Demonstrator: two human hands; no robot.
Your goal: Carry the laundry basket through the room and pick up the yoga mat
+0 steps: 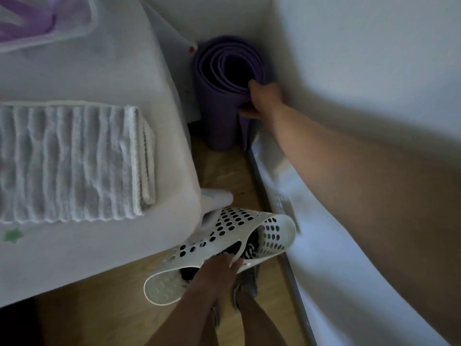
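Wooden flooring runs up a narrow gap between a white bed [99, 151] on the left and a pale wall on the right. Far up that gap stands the rolled purple foam yoga mat [219, 101], upright in the corner, open end facing the camera. Right hand [262, 98] is on it, thumb across the outer wrap, fingers over the rim and hidden inside the roll. Nearer, the left hand [219, 268] grips the rim of the white perforated plastic laundry basket [224, 243], tilted beside the bed corner, striped dark clothing showing inside. A folded white ribbed towel [74, 161] lies on the bed. Motion blur smears the right side; a purple item top left is cut off.
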